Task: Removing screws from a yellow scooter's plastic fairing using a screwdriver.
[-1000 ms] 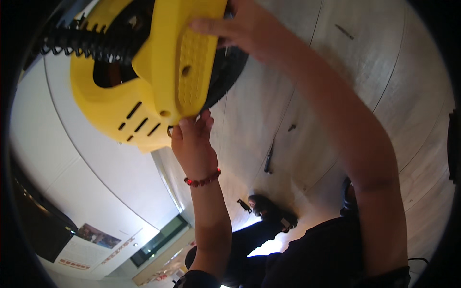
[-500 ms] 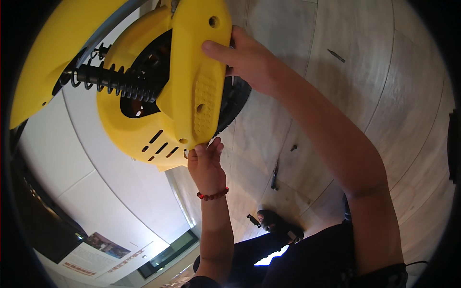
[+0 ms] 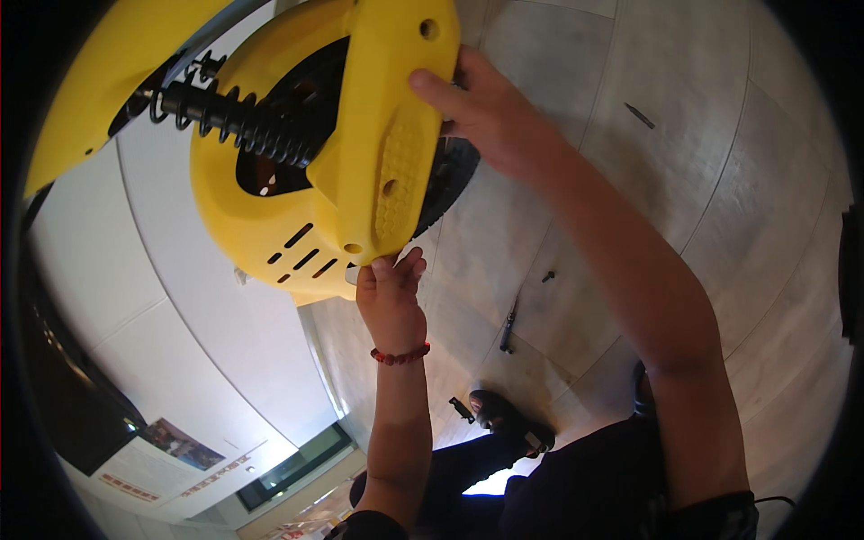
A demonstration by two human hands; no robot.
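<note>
A long yellow plastic cover (image 3: 387, 117) with round holes and a textured patch is in both my hands, beside the wheel of a yellow vehicle. My left hand (image 3: 391, 297), wearing a red bead bracelet, pinches its lower end. My right hand (image 3: 504, 117) grips its right edge higher up, thumb on the outer face and fingers hidden behind. Behind the cover sit a slotted yellow fender (image 3: 234, 220) and a black tyre (image 3: 450, 180), partly hidden. A black coil-spring shock absorber (image 3: 238, 121) runs from the yellow body (image 3: 81, 81) toward the cover.
On the wooden floor lie a slim screwdriver-like tool (image 3: 509, 326), a small dark bolt (image 3: 548, 276) and a thin pointed piece (image 3: 640, 115). My shoe (image 3: 495, 414) is below them, with a small black object (image 3: 461, 410) beside it. A white panel (image 3: 207, 333) stands left.
The cover and wheel sit slightly higher and further right in view. Both hands keep their hold on the cover; the floor and my shoe have shifted a little too.
</note>
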